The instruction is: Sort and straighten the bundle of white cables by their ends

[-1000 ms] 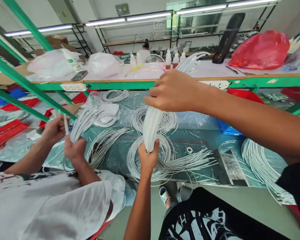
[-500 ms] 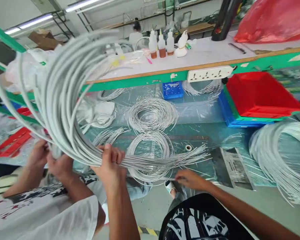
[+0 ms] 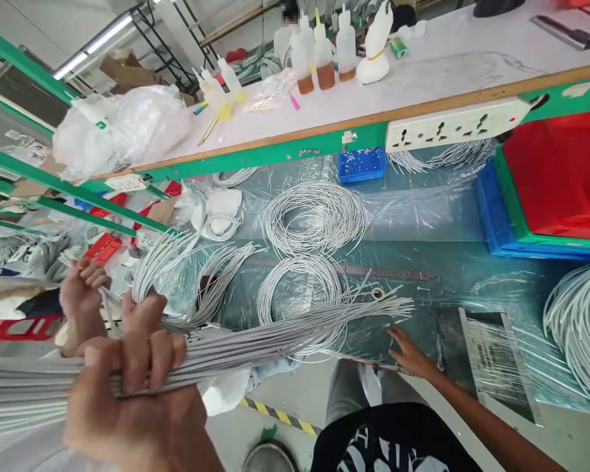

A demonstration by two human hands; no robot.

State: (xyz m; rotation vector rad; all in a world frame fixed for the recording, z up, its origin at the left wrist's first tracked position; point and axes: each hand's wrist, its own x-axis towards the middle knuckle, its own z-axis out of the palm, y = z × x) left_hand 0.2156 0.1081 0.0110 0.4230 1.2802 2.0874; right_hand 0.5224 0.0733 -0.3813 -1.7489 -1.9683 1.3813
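Note:
A thick bundle of thin grey-white cables [image 3: 255,344] runs across from the left edge to the middle of the bench. My left hand [image 3: 132,387] is wrapped round it, close to the camera at lower left. The bundle's loose ends fan out above the bench mat. Just below those ends is my right hand [image 3: 408,351], fingers apart and holding nothing, by the bench's front edge. Behind the bundle lie two cable coils, a far coil [image 3: 314,219] and a nearer coil [image 3: 275,288] that the bundle partly covers.
At left, a co-worker's hands [image 3: 145,311] hold other cables. A metal tray [image 3: 496,357] with cut wires lies right, near a large coil [image 3: 583,334] and stacked bins [image 3: 560,183]. Squeeze bottles [image 3: 324,59] stand on the shelf above a power strip [image 3: 457,124].
My left hand has drawn the bundle left and nearer the camera; its raised, curved part has dropped and mostly left view. My right hand has opened from a closed pose and shifted right.

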